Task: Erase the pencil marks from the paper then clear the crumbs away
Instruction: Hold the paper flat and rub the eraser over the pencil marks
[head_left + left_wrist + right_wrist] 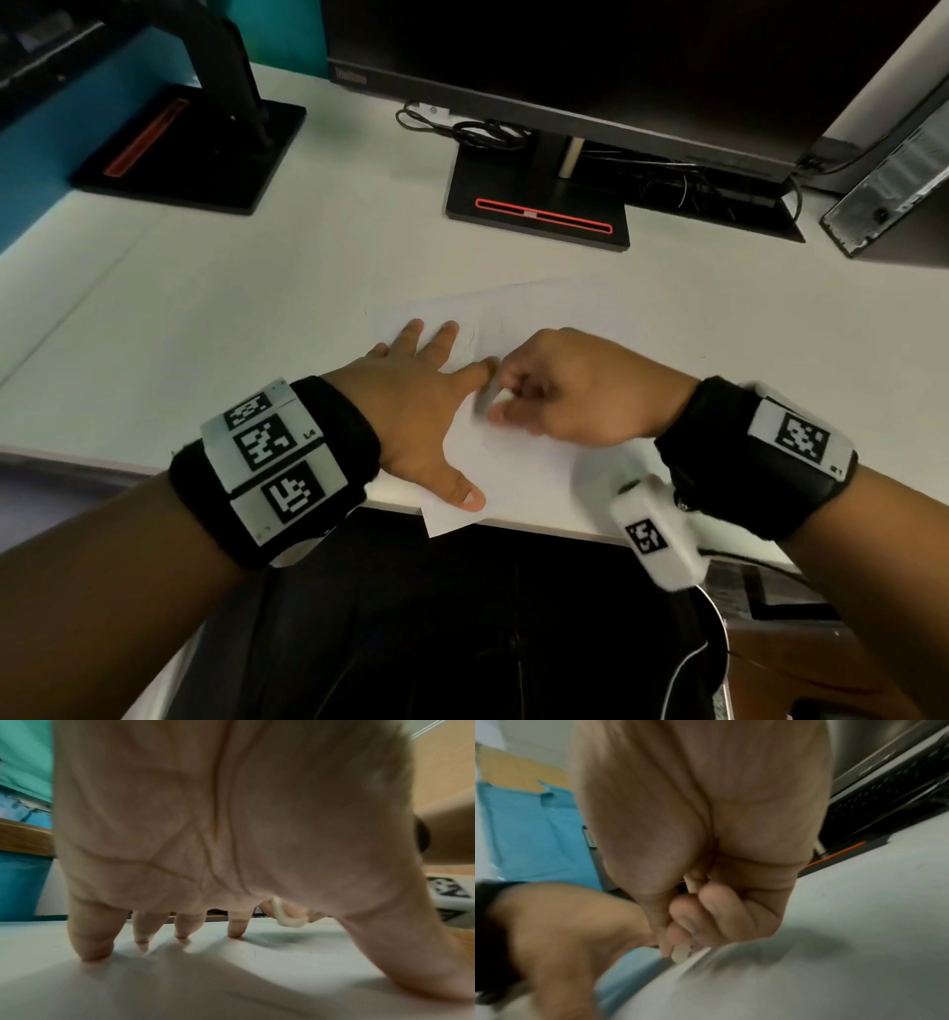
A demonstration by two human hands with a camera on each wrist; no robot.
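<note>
A white sheet of paper (518, 462) lies askew on the white desk (205, 308), one corner hanging over the front edge. Faint pencil marks (475, 342) show near its far side. My left hand (436, 406) presses flat on the sheet with fingers (95, 943) spread and thumb near the desk edge. Just right of its index finger, my right hand (500, 403) pinches a small white eraser (495, 398) against the paper (231, 983). The eraser (287, 918) shows past the left palm. In the right wrist view the curled fingers (713, 912) hide most of it.
A black monitor stand base (539, 210) with a red slot stands beyond the paper, with tangled cables (472, 128) behind it. A second stand base (190, 154) is at far left. A computer case (893, 180) stands at far right. The desk's front edge (102, 460) runs under my wrists.
</note>
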